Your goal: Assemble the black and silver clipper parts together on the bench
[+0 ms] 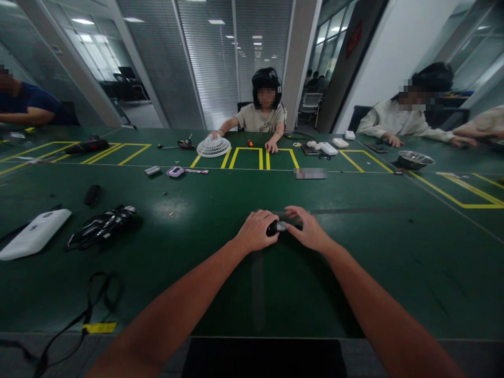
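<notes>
A small black object with a silver-grey end (281, 226) is held just over the green table, in front of me. My left hand (258, 230) is closed around its black part, which the fingers mostly hide, so its exact kind cannot be told. From the other side, my right hand (309, 228) reaches in with fingers curved and apart. Its thumb tip is at the silver-grey end and seems to touch it; the index finger arches above with a gap.
On the green table (197, 283), a white power-bank-like device (37, 233) and a bundle of black cables (102, 226) lie left. A black strap (88, 304) hangs over the near edge. Across sits a person with a white fan grille (213, 147); a metal bowl (415, 158) stands right.
</notes>
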`<state>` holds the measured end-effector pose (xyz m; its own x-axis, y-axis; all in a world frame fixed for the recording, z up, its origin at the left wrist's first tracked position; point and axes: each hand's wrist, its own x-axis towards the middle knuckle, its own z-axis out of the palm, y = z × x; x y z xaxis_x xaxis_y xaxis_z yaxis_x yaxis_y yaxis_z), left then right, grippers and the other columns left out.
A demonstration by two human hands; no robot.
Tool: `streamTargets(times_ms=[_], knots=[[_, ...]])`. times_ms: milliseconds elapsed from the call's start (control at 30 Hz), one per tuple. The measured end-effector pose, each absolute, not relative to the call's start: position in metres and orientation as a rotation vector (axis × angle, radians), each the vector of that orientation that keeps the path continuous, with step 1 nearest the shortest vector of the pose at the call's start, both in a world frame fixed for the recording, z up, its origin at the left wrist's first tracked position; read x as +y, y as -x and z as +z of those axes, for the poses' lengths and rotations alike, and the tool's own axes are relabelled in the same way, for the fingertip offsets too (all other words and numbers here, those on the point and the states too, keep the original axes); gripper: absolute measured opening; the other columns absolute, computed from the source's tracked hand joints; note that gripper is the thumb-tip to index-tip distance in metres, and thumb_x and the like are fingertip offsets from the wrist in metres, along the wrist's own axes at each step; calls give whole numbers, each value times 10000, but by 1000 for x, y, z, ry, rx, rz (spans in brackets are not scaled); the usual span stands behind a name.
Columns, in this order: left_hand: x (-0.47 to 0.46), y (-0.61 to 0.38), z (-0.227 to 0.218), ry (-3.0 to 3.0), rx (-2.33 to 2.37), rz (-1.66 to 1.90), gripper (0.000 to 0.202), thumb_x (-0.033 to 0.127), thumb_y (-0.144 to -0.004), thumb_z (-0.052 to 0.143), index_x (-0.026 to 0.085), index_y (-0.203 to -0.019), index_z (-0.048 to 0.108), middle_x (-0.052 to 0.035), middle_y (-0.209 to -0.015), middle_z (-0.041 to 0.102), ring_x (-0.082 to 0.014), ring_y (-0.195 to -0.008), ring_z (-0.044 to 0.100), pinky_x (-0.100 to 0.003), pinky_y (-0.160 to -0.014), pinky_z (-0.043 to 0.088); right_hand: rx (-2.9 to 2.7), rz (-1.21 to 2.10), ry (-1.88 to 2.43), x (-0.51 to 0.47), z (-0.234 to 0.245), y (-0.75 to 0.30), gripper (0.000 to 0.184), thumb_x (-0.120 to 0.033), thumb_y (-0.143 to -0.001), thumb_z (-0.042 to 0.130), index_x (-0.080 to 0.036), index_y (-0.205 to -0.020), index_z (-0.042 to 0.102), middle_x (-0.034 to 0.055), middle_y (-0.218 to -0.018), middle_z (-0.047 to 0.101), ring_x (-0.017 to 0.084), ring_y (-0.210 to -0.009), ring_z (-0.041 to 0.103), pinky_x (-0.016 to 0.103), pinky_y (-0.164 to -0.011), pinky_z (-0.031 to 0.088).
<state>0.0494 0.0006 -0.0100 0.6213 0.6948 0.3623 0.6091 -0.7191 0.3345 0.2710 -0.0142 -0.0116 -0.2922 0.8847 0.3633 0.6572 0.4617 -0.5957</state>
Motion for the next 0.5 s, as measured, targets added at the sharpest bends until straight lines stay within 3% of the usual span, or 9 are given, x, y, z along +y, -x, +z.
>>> streamTargets(times_ms=[167,233,333,500], knots=[[3,-47,-10,-2614,1116,719,353,338,-781,642,204,-1099,565,-61,-1086,621,-238,-988,551,-399,-882,446,-1738,-124,1739,10,15,-370,490,-255,-823,556,-173,-1304,517,124,-1089,609,231,-935,579,403,-884,459],[2,-47,-9,-2601,1124,714,359,333,-785,637,206,-1111,559,-60,-1087,623,-237,-984,555,-399,-876,451,-1602,-247,2018,13,23,-423,523,-245,-823,543,-148,-1335,505,156,-1106,603,248,-994,559,393,-888,436],[2,-47,-9,-2584,1140,702,355,326,-784,636,215,-1111,555,-57,-1080,626,-238,-980,561,-398,-876,456,-1446,-240,2487,3,28,-500,594,-270,-829,545,-148,-1404,462,235,-1237,539,293,-1089,523,407,-843,421],[1,-49,-9,-2553,1159,699,356,338,-783,641,218,-1107,557,-51,-1078,623,-233,-978,565,-393,-872,463,-1177,-116,2893,-25,18,-590,594,-299,-778,621,-224,-1362,543,212,-1305,535,332,-1053,570,404,-729,438]])
